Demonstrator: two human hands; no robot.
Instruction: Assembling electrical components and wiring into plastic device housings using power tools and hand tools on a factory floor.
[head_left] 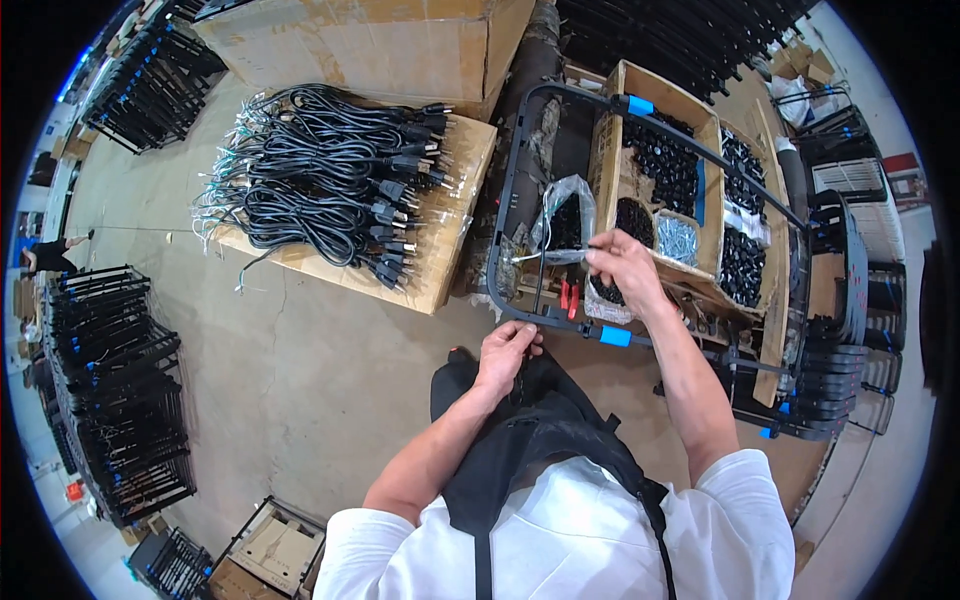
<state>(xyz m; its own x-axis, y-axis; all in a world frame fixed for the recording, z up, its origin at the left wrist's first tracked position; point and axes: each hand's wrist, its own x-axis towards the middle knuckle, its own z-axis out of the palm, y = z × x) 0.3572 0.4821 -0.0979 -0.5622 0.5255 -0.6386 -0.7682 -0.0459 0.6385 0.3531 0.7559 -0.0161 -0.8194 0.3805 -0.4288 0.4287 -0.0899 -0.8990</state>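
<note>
A black tubular frame with blue sleeves lies across the work spot in front of me. My left hand is closed, thumb against fingers, right beside the frame's near left corner; what it pinches is hidden. Inside the frame's outline, my right hand has its thumb and forefinger pressed together at the rim of a clear plastic bag of small black parts. Anything between those fingertips is too small to make out. Just left of the right hand, a red-handled tool stands near the frame's near bar.
Bundled black power cords lie on a cardboard box at the left. Under the frame, a divided cardboard bin holds black parts and silver screws. Stacked black frames stand at far left, more at the right.
</note>
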